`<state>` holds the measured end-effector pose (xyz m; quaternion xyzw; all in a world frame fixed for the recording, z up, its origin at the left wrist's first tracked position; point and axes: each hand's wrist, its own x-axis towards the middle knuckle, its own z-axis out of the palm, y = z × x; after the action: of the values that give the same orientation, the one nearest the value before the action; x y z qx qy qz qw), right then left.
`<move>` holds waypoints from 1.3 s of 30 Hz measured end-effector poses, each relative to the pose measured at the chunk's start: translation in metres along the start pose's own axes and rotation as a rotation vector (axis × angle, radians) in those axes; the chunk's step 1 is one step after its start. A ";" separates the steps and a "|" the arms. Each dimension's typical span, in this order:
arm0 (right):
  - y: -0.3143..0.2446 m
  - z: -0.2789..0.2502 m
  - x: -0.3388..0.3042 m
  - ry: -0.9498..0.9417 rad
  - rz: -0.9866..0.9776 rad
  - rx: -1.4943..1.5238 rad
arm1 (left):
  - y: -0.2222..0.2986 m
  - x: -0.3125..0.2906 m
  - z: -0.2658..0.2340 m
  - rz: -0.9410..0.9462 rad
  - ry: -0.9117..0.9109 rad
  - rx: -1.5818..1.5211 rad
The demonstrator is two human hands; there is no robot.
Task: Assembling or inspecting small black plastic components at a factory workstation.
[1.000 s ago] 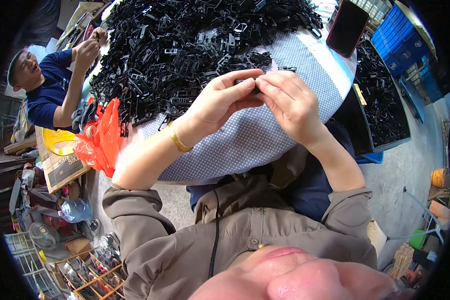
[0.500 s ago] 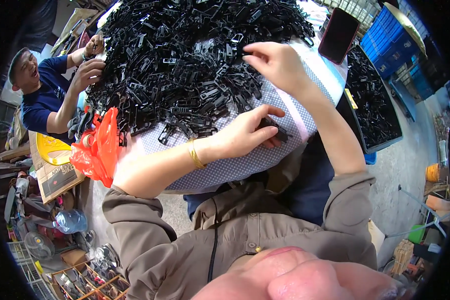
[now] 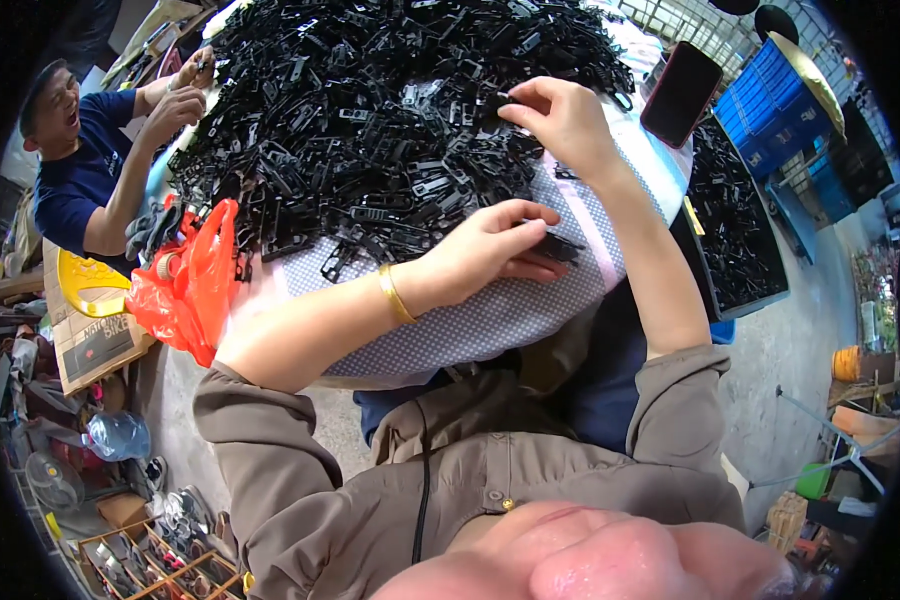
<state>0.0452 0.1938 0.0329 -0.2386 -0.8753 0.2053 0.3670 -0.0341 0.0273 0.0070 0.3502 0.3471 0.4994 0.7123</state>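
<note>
My left hand (image 3: 495, 250) is closed around black plastic clips (image 3: 562, 248), whose ends stick out past the fingers. It rests low over the dotted cloth (image 3: 450, 325) at the near edge of the table. Farther off, at the right flank of a big heap of black plastic clips (image 3: 370, 130), is my right hand (image 3: 562, 122). Its thumb and forefinger pinch at a small dark piece, seemingly a clip from the heap. The rest of that piece blends into the heap behind it.
A phone (image 3: 681, 93) stands at the table's right edge. Beyond it are a black bin of clips (image 3: 738, 215) and a blue crate (image 3: 770, 100). A red plastic bag (image 3: 195, 290) hangs at the left edge. Another person (image 3: 95, 160) handles something small at the heap's left.
The view has shifted slightly. My right hand has moved a little farther out along the heap and its fingertips have drawn together. My left hand keeps its hold. The other person's hands have risen.
</note>
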 end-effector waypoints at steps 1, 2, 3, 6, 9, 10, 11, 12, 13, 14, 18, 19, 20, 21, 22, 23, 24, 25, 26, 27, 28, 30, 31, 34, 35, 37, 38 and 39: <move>0.003 -0.002 -0.006 0.032 -0.036 -0.048 | 0.003 -0.001 -0.002 -0.023 0.001 -0.040; 0.002 -0.006 -0.009 -0.017 0.008 -0.107 | 0.003 0.000 -0.003 -0.033 -0.001 -0.027; 0.007 -0.008 -0.012 -0.017 0.014 -0.110 | 0.002 0.000 -0.002 -0.038 -0.005 -0.030; 0.028 -0.019 -0.023 0.029 -0.141 -0.113 | 0.006 0.003 0.002 -0.069 -0.016 0.041; 0.024 -0.031 -0.031 -0.021 -0.014 0.139 | 0.006 0.003 0.003 -0.061 0.026 -0.008; 0.024 -0.034 -0.034 -0.057 0.101 0.268 | 0.006 0.003 0.002 -0.067 0.031 -0.006; 0.023 -0.035 -0.038 -0.056 0.105 0.274 | 0.005 0.003 0.002 -0.059 0.037 -0.048; 0.023 -0.036 -0.042 -0.032 -0.022 0.217 | 0.005 0.003 0.001 -0.051 0.043 -0.089; 0.022 -0.036 -0.045 -0.009 -0.146 0.158 | 0.004 0.002 0.001 -0.059 0.048 -0.091; 0.019 -0.038 -0.045 0.002 -0.263 0.078 | 0.003 0.001 0.002 -0.044 0.047 -0.089; 0.010 -0.046 -0.047 -0.228 0.179 0.461 | 0.004 0.000 0.005 -0.046 0.051 -0.025; 0.015 -0.042 -0.049 -0.228 0.184 0.459 | 0.004 0.001 0.005 -0.065 0.050 0.000; 0.023 -0.036 -0.052 -0.118 0.204 0.502 | 0.005 0.002 0.007 -0.068 0.047 -0.003; 0.027 -0.034 -0.054 -0.008 0.223 0.543 | 0.006 0.003 0.009 -0.073 0.062 -0.018; 0.022 -0.033 -0.056 0.033 0.152 0.448 | 0.006 0.002 0.009 -0.077 0.085 -0.033; 0.019 -0.032 -0.058 0.030 0.155 0.450 | 0.005 0.001 0.008 -0.079 0.088 -0.036; 0.016 -0.032 -0.059 0.024 0.223 0.519 | 0.005 0.002 0.006 -0.055 0.092 -0.071; 0.011 -0.033 -0.061 0.018 0.291 0.591 | 0.005 0.000 0.006 -0.030 0.098 -0.105; 0.004 -0.038 -0.063 -0.039 0.256 0.573 | 0.005 0.000 0.006 -0.032 0.103 -0.107; -0.003 -0.040 -0.065 -0.043 0.258 0.577 | 0.005 -0.001 0.006 0.011 0.131 -0.148; -0.009 -0.040 -0.067 -0.010 0.281 0.681 | 0.004 -0.001 0.005 0.054 0.155 -0.190; -0.019 -0.041 -0.072 -0.009 0.283 0.811 | 0.002 -0.001 0.004 0.097 0.182 -0.233; -0.023 -0.040 -0.074 -0.012 0.281 0.811 | 0.002 0.000 0.004 0.143 0.213 -0.238; -0.033 -0.034 -0.081 -0.050 0.317 0.783 | 0.002 0.000 0.001 0.207 0.253 -0.222; -0.033 -0.031 -0.083 -0.052 0.314 0.785 | 0.002 0.000 0.000 0.222 0.259 -0.202; -0.034 -0.024 -0.088 0.007 0.204 0.577 | 0.001 0.000 -0.001 0.223 0.275 -0.208; -0.036 -0.024 -0.089 0.026 0.151 0.494 | 0.001 0.000 -0.002 0.237 0.282 -0.202; -0.037 -0.023 -0.090 0.023 0.149 0.497 | 0.001 -0.001 -0.003 0.250 0.289 -0.197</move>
<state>0.1075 0.1176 0.0186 -0.2070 -0.7738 0.4379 0.4082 -0.0372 0.0270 0.0063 0.2441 0.3491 0.6605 0.6183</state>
